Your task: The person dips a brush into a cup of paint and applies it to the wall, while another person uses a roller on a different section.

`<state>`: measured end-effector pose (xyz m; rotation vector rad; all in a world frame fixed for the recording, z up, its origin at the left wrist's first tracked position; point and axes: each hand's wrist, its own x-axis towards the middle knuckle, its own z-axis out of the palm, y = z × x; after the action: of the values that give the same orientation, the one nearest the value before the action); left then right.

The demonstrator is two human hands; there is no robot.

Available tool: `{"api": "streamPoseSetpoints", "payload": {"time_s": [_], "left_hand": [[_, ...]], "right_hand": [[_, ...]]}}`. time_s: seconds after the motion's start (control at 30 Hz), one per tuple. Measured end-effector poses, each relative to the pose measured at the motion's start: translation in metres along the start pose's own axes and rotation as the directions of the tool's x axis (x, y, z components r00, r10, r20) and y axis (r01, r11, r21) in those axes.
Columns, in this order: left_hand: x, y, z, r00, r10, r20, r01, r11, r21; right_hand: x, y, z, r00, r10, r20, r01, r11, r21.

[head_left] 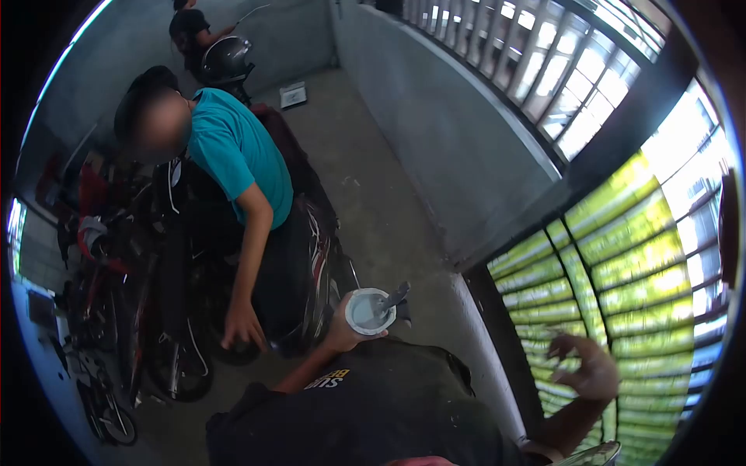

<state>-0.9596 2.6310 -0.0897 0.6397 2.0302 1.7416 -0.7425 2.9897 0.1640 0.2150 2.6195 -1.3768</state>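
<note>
My left hand (339, 332) is wrapped round a small white cup (352, 321) in front of my dark shirt. Pale grey liquid fills part of the cup. A dark-handled tool (397, 296) leans in it against the right rim; its lower end is in the liquid, so its kind is hidden. Raised at the right, my right hand (588, 371) is bent at the wrist, with fingers loosely curled and apart. Nothing shows between them, and the yellow-green slatted covering (637, 311) lies behind it.
At the left, a person in a teal shirt (249, 147) sits by several parked motorcycles (311, 272), one arm hanging down. Another person (190, 35) stands at the back near a helmet (228, 59). A white box (294, 95) is on the floor; a grey wall (451, 147) runs along the right.
</note>
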Motion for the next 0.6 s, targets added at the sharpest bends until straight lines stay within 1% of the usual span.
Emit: {"api": "streamPoseSetpoints", "payload": {"time_s": [0.03, 0.07, 0.1, 0.13, 0.17, 0.2, 0.23, 0.27, 0.3, 0.33, 0.37, 0.43, 0.47, 0.5, 0.53, 0.57, 0.6], "left_hand": [[0.024, -0.001, -0.003, 0.999, -0.010, -0.035, 0.010, 1.000, -0.008], [0.041, -0.001, -0.003, 0.996, -0.008, -0.089, 0.008, 1.000, 0.003], [0.060, 0.001, -0.005, 0.989, 0.004, -0.149, -0.002, 1.000, 0.016], [0.080, 0.009, -0.008, 0.983, -0.001, -0.183, -0.010, 0.998, -0.060], [0.087, 0.014, -0.013, 0.973, -0.010, -0.230, -0.005, 0.998, -0.066], [0.102, 0.022, -0.018, 0.955, 0.014, -0.295, -0.025, 0.999, -0.032], [0.115, 0.026, -0.022, 0.934, 0.039, -0.354, -0.040, 0.999, 0.005], [0.124, 0.022, -0.024, 0.921, 0.024, -0.388, -0.027, 1.000, -0.003], [0.129, 0.016, -0.027, 0.889, -0.014, -0.458, 0.011, 1.000, -0.009], [0.133, 0.011, -0.027, 0.848, -0.050, -0.528, 0.050, 0.999, -0.015], [0.138, 0.006, -0.024, 0.819, -0.060, -0.571, 0.062, 0.998, -0.016], [0.143, -0.004, -0.018, 0.705, -0.048, -0.707, 0.121, 0.991, 0.053], [0.148, 0.004, -0.018, 0.648, -0.071, -0.758, 0.161, 0.986, 0.045], [0.154, -0.001, -0.016, 0.579, -0.075, -0.812, 0.177, 0.984, 0.036], [0.160, -0.008, -0.012, 0.502, -0.105, -0.859, 0.116, 0.992, -0.053], [0.168, -0.011, -0.006, 0.426, -0.140, -0.894, 0.045, 0.990, -0.134], [0.179, -0.007, -0.005, 0.352, -0.151, -0.924, 0.054, 0.988, -0.141]], "right_hand": [[0.047, 0.000, -0.009, 0.936, -0.043, 0.348, 0.058, 0.998, -0.031], [0.088, -0.001, -0.009, 0.865, -0.181, 0.468, 0.251, 0.964, -0.091], [0.125, -0.021, -0.016, 0.822, -0.291, 0.490, 0.382, 0.919, -0.096], [0.162, -0.049, -0.037, 0.750, -0.370, 0.548, 0.502, 0.858, -0.107], [0.188, -0.068, -0.050, 0.667, -0.442, 0.600, 0.611, 0.785, -0.101], [0.221, -0.065, -0.066, 0.581, -0.613, 0.536, 0.710, 0.704, 0.035], [0.248, -0.056, -0.084, 0.637, -0.616, 0.464, 0.639, 0.758, 0.129], [0.265, -0.054, -0.076, 0.767, -0.642, 0.016, 0.641, 0.767, 0.040], [0.303, -0.032, -0.087, 0.735, -0.663, -0.141, 0.672, 0.740, 0.025], [0.350, -0.059, -0.108, 0.936, -0.349, -0.051, 0.334, 0.923, -0.188], [0.392, -0.068, -0.108, 0.918, -0.386, -0.087, 0.378, 0.921, -0.094], [0.449, -0.073, -0.088, 0.914, -0.368, -0.170, 0.319, 0.912, -0.258], [0.486, -0.060, -0.089, 0.908, -0.419, 0.009, 0.417, 0.902, -0.113], [0.520, -0.062, -0.086, 0.882, -0.465, 0.077, 0.470, 0.877, -0.095], [0.556, -0.069, -0.083, 0.782, -0.511, 0.356, 0.561, 0.827, -0.047], [0.591, -0.073, -0.079, 0.614, -0.509, 0.604, 0.627, 0.779, 0.020], [0.628, -0.066, -0.068, 0.532, -0.661, 0.529, 0.694, 0.698, 0.174]]}}
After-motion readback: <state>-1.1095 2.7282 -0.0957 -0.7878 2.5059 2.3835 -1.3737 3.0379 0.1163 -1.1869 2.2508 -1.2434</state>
